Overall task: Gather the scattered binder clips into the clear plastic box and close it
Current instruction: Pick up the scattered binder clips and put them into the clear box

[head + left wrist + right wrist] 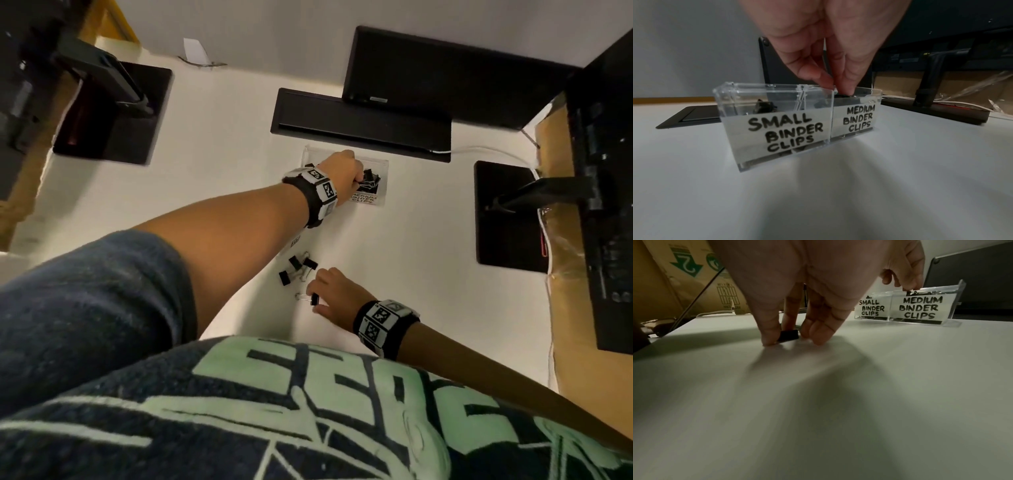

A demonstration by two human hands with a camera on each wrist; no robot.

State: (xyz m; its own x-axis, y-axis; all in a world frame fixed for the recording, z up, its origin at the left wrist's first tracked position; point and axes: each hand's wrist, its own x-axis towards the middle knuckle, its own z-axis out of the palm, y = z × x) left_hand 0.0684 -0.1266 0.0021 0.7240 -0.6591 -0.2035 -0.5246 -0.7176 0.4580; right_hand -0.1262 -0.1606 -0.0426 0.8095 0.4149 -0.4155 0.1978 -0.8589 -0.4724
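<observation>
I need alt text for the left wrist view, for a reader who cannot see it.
The left hand lowers a black clip into the "medium binder clips" side of an open clear box on a white table. The "small" side holds a few clips.

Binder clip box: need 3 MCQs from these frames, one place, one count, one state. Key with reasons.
1. The left hand reaches into which compartment of the clear box?
A. SMALL
B. MEDIUM
C. neither

2. How many loose clips lie in the cluster beyond the right hand?
A. one
B. three
C. six

3. The clip at the right hand is:
A. on the table
B. in the box
C. lifted high

Key: B, its fingertips dip behind the MEDIUM label; B, the head view shows three black bodies; A, the right wrist view shows it on the table between the fingers.
</observation>
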